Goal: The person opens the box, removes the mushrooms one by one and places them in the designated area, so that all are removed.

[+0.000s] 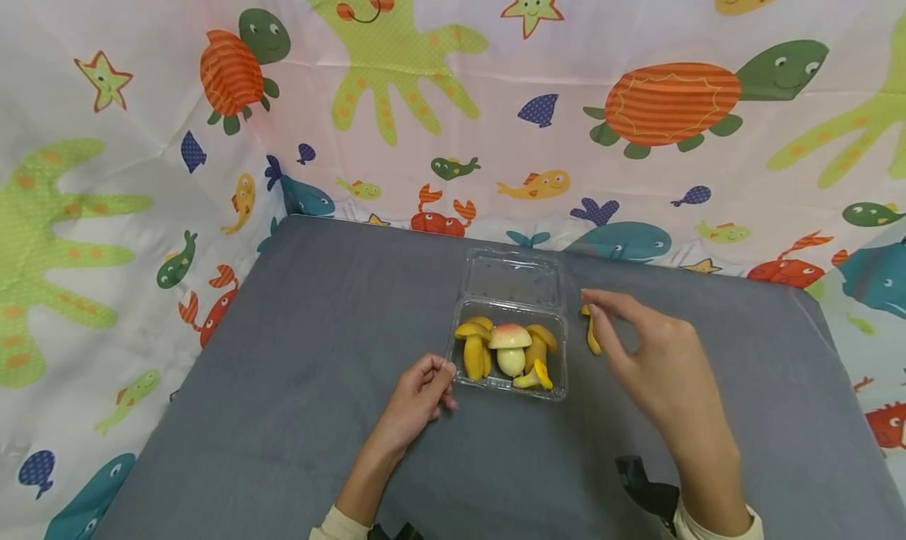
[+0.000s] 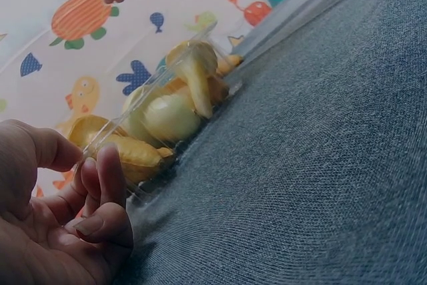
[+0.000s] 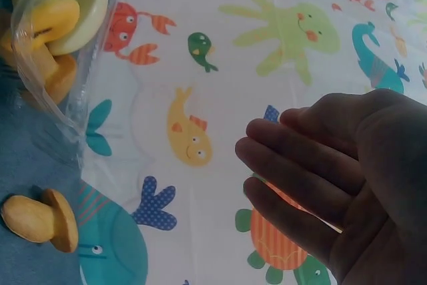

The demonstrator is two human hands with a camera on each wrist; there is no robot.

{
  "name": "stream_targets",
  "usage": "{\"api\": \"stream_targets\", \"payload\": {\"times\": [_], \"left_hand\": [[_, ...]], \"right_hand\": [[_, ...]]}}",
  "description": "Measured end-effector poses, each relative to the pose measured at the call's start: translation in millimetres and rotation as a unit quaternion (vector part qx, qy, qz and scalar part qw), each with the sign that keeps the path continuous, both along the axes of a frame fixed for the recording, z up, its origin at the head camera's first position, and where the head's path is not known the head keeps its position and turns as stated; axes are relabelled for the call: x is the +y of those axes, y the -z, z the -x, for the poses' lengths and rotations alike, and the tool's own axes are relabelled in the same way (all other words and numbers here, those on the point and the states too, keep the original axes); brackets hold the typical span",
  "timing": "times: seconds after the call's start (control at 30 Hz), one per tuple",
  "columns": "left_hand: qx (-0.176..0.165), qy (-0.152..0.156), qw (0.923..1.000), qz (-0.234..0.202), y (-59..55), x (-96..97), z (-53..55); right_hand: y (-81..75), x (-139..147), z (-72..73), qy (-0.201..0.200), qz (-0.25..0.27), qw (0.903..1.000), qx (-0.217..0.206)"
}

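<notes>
A clear plastic clamshell box [image 1: 510,394] stands on the table with its lid [image 1: 513,279] folded back. Inside it are several toy mushrooms, among them a cream one with a reddish cap [image 1: 510,343], brownish-yellow ones [image 1: 473,350] and a small yellow one [image 1: 535,376]. My left hand [image 1: 419,398] pinches the box's rim at the near left corner, thumb against forefinger in the left wrist view. To the right of the box, my right hand [image 1: 654,359] hovers with fingers extended and nothing in them. Beyond its fingertips a loose yellow-brown mushroom [image 3: 41,219] lies on the table, partly hidden in the head view.
A grey cloth [image 1: 340,304] covers the table. Along its back and left sides hangs a white curtain [image 1: 439,92] printed with sea animals. A black strap piece [image 1: 646,485] sits by my right wrist.
</notes>
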State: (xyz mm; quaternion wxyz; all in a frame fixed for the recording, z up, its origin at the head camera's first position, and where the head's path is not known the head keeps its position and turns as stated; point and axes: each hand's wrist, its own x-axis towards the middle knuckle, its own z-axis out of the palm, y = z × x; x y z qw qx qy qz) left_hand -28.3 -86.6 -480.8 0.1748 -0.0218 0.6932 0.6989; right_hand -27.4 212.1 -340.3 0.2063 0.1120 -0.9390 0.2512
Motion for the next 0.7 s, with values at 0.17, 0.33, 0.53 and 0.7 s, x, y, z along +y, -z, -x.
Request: {"api": "stream_targets", "payload": {"times": [0.17,0.33,0.53,0.7], "left_hand": [[0.0,-0.004,1.0,0.002,0.6,0.5,0.3],[-0.002,-0.005,1.0,0.004,1.2,0.5,0.8],[-0.006,-0.007,1.0,-0.002,-0.5,1.1,2.2],[-0.006,-0.007,1.0,0.002,-2.4,1.2,1.2]], "right_hand": [[6.0,-3.8,-2.9,-0.001,0.011,0.9999,-0.003],[11.7,-8.8,-6.3,0.007,0.014,0.9996,-0.023],[15.3,-12.4,-11.2,0.018,0.015,0.9984,-0.051],[20.0,-12.5,-18.6,0.032,0.016,0.9973,-0.064]]}}
